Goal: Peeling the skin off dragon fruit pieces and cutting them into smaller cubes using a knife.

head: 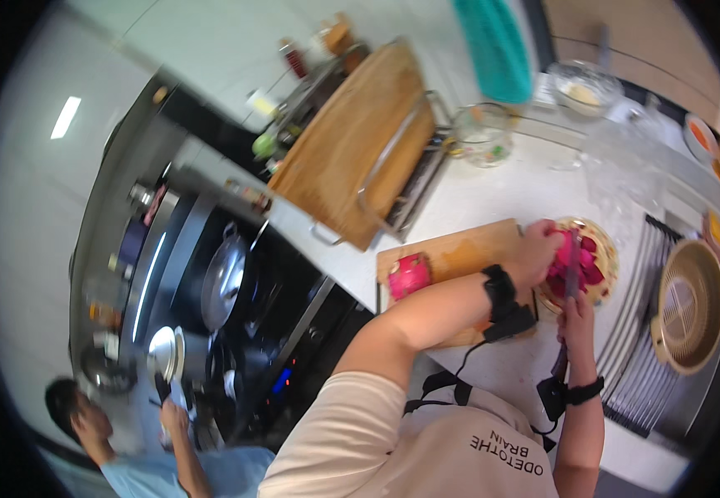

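My right hand point(576, 324) grips a kitchen knife point(573, 267), its blade pointing away from me across a round patterned plate point(610, 267). Cut pieces of red dragon fruit point(590, 271) lie on the plate under and beside the blade. At the plate's left side my left hand point(537, 252) has its fingers closed on a bright pink piece of dragon fruit point(562, 249); blur hides its exact shape. To the left, a larger pink dragon fruit portion point(408, 276) rests on a wooden cutting board point(472, 246), partly behind my left forearm.
A slatted drying rack point(630, 336) and a beige colander point(690, 305) lie over the sink at right. A glass bowl point(483, 137) stands beyond the board. Large wooden boards point(360, 137) lean in a metal rack. Another person point(173, 460) works at the stove point(285, 324) on the left.
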A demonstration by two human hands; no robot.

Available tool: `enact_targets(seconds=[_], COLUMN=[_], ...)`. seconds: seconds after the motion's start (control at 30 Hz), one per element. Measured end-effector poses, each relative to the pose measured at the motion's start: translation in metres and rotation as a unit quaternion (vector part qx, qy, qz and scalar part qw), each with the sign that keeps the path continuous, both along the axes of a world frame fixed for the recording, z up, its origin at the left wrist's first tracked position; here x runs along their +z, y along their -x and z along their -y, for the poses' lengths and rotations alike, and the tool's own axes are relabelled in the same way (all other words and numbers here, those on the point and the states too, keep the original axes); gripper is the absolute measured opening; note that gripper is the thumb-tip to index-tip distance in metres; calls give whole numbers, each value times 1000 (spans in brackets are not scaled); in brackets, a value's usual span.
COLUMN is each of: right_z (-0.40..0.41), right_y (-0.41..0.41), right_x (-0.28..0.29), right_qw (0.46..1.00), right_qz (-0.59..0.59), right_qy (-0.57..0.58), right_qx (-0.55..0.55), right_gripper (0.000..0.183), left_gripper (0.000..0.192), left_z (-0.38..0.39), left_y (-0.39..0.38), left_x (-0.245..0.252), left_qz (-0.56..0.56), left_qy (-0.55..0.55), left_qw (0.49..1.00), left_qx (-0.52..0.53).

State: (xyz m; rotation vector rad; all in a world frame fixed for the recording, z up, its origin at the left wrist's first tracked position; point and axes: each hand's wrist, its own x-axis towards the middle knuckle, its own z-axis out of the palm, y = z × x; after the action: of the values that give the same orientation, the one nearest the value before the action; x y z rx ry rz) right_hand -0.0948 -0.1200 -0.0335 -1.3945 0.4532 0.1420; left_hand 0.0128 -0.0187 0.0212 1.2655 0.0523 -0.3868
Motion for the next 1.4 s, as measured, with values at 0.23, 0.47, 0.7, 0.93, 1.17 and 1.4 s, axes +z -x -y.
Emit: enact_targets(seconds=[0.23,0.47,0.7,0.93,1.17,1.4], right_z=[-4,-4,14,10,4,-2], right_y=[5,9,7,9,11,11], right_x=[2,13,-4,23,26,30], right_qw=[996,991,997,999,995,998], right_qz=[-13,48,14,28,78,38], right_qy=[-86,-104,-63,-23,36,-42], right_qx=[13,-71,-51,-25,-46,28], right_gripper=[11,19,27,20,20,19], left_gripper=[7,9,11,22,19,16], left_z=[-12,-13,-31,-26,-13,-5], left_y=[10,6,15,-4,-1,6], left_x=[-7,-15,16,10,13,5], left_qz=[24,30,18,-65,-32,132], left_qy=[63,13,-3,59,13,-98], left_qw=[996,993,1000,995,999,986], left_qx=[61,109,-20,37,34,31])
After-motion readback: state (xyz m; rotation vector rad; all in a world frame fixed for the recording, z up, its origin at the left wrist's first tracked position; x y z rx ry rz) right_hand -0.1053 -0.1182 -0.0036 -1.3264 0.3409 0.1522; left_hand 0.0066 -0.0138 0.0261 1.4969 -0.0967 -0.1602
